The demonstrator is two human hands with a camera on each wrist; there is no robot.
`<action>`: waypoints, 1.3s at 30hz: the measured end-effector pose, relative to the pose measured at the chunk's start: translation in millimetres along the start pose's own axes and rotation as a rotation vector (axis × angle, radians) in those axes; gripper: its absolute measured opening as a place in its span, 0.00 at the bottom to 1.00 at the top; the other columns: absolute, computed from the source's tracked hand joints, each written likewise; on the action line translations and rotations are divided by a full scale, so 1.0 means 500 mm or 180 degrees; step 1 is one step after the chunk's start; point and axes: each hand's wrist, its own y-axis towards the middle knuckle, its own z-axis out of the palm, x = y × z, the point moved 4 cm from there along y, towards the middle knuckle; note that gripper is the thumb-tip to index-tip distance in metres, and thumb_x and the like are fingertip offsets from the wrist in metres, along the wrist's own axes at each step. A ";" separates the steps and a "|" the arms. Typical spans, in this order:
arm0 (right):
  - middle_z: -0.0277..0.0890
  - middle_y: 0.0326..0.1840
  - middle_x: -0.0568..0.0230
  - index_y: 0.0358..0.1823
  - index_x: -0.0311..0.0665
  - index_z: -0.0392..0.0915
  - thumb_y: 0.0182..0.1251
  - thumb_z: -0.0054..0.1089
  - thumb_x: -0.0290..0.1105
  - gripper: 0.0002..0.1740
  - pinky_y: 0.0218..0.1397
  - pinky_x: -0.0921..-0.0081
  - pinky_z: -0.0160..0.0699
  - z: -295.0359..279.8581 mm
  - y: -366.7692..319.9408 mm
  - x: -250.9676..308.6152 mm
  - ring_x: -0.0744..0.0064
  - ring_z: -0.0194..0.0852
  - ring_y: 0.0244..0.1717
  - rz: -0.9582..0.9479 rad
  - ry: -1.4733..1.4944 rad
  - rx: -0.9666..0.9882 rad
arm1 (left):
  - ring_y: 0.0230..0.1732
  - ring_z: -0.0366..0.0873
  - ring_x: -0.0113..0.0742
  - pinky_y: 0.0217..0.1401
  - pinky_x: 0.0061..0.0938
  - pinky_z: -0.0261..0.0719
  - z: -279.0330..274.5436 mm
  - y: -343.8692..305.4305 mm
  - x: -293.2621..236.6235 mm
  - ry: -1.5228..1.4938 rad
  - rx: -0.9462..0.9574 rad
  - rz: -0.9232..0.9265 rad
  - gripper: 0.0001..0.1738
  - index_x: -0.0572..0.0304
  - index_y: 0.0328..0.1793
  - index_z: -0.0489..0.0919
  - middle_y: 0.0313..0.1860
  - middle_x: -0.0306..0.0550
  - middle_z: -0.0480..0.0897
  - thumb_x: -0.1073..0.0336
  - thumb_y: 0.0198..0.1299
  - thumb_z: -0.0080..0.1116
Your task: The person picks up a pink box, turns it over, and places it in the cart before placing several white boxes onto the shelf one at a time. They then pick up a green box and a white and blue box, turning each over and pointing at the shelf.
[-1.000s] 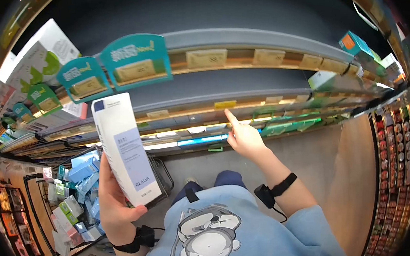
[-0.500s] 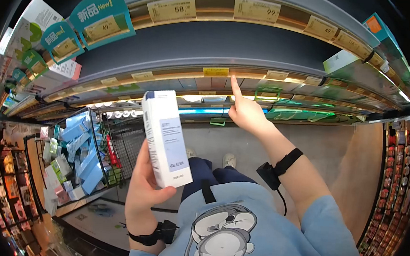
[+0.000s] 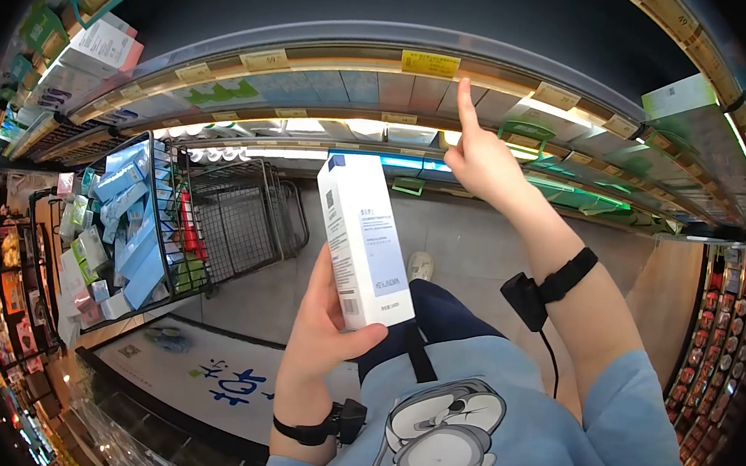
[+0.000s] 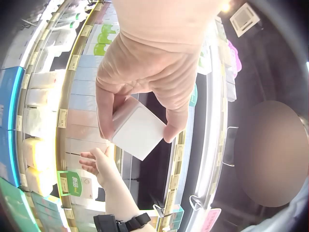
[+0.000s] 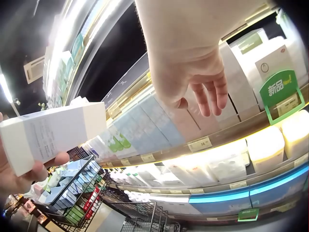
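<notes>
- The left hand grasps a tall white box near its lower end, thumb across the front and fingers behind; the left wrist view shows thumb and fingers pinching the box's square end.
- The box stands nearly upright, top tilted slightly left, in front of the person's chest and in mid-air, well apart from the shelves.
- 1 second ago the box was at the left of the head view. It now sits at the centre, closer to the right hand.
- The right hand holds nothing: its index finger is stretched up and the other fingers are loosely bent.
- The fingertip lies just below and right of the yellow price tag on the shelf edge, as it did 0.5 seconds ago. Whether it touches the edge cannot be told.
- The shelves have slid upward in the head view since the earlier pictures, and the big teal signs have nearly left the top.
- A wire shopping cart with stacked boxes beside it now shows more fully at the left.
</notes>
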 end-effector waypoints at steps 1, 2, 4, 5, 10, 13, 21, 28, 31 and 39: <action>0.79 0.28 0.41 0.79 0.45 0.24 0.58 0.50 0.27 0.53 0.40 0.50 0.78 0.000 -0.001 -0.003 0.43 0.80 0.30 0.0061 -0.0059 0.0017 | 0.67 0.70 0.39 0.66 0.35 0.71 0.000 0.000 0.007 -0.0006 -0.0011 -0.0002 0.58 0.66 0.79 0.46 0.66 0.50 0.69 0.78 0.42 0.67; 0.79 0.28 0.41 0.79 0.45 0.24 0.58 0.50 0.27 0.53 0.40 0.50 0.78 -0.002 -0.002 -0.004 0.43 0.80 0.30 0.0052 -0.0065 0.0028 | 0.67 0.70 0.39 0.66 0.35 0.72 0.002 0.000 0.013 -0.0058 0.0025 0.0042 0.58 0.66 0.79 0.45 0.66 0.50 0.70 0.78 0.43 0.68; 0.79 0.28 0.41 0.79 0.46 0.24 0.59 0.49 0.27 0.53 0.40 0.51 0.77 -0.005 -0.005 -0.006 0.43 0.80 0.30 0.0091 -0.0040 0.0091 | 0.67 0.70 0.38 0.66 0.35 0.72 0.006 -0.001 0.023 -0.0125 0.0053 0.0089 0.58 0.66 0.79 0.45 0.66 0.50 0.70 0.78 0.43 0.68; 0.79 0.28 0.42 0.79 0.46 0.24 0.59 0.49 0.27 0.53 0.39 0.51 0.77 -0.006 -0.007 -0.005 0.43 0.80 0.30 0.0112 -0.0052 0.0088 | 0.67 0.70 0.39 0.66 0.35 0.72 0.008 -0.001 0.027 -0.0194 0.0061 0.0080 0.58 0.66 0.79 0.45 0.66 0.50 0.70 0.77 0.43 0.68; 0.79 0.29 0.42 0.80 0.48 0.27 0.59 0.50 0.26 0.52 0.40 0.52 0.77 0.011 -0.021 0.003 0.44 0.80 0.32 -0.0024 -0.0106 0.0054 | 0.67 0.70 0.39 0.66 0.34 0.72 0.016 0.001 0.042 -0.0265 0.0080 0.0095 0.58 0.66 0.79 0.45 0.66 0.51 0.69 0.76 0.44 0.69; 0.79 0.29 0.45 0.80 0.52 0.30 0.59 0.49 0.25 0.51 0.42 0.54 0.77 0.017 -0.014 0.019 0.47 0.80 0.32 -0.0115 -0.0161 0.0146 | 0.67 0.69 0.38 0.66 0.34 0.71 0.017 0.003 0.045 -0.0132 0.0041 0.0108 0.58 0.67 0.79 0.45 0.66 0.51 0.69 0.76 0.44 0.70; 0.80 0.29 0.47 0.80 0.56 0.30 0.60 0.48 0.25 0.51 0.43 0.55 0.77 0.014 0.025 0.047 0.49 0.80 0.32 -0.0087 -0.0411 0.0210 | 0.67 0.69 0.37 0.66 0.33 0.71 0.030 0.010 0.039 -0.0180 0.0014 0.0159 0.57 0.68 0.78 0.46 0.65 0.50 0.69 0.75 0.44 0.70; 0.80 0.40 0.57 0.80 0.52 0.44 0.66 0.52 0.32 0.42 0.44 0.68 0.78 0.000 -0.009 0.075 0.68 0.81 0.38 -0.0264 0.1088 0.0721 | 0.67 0.68 0.36 0.65 0.32 0.71 0.042 0.017 0.013 0.0003 -0.0054 0.0282 0.58 0.66 0.79 0.46 0.65 0.50 0.69 0.77 0.43 0.70; 0.75 0.55 0.58 0.79 0.45 0.50 0.69 0.55 0.40 0.39 0.50 0.72 0.77 -0.020 -0.066 0.122 0.71 0.77 0.47 0.0347 0.2629 0.2017 | 0.66 0.68 0.35 0.65 0.32 0.71 0.050 0.021 -0.010 0.0216 -0.0241 0.0434 0.60 0.64 0.79 0.45 0.65 0.49 0.69 0.77 0.42 0.71; 0.68 0.63 0.56 0.77 0.38 0.51 0.67 0.59 0.49 0.43 0.56 0.69 0.75 -0.059 -0.117 0.163 0.68 0.66 0.62 -0.0111 0.3547 0.2213 | 0.68 0.67 0.39 0.67 0.35 0.70 0.060 0.047 -0.068 0.0245 0.0129 0.0489 0.60 0.64 0.80 0.42 0.69 0.50 0.65 0.77 0.43 0.67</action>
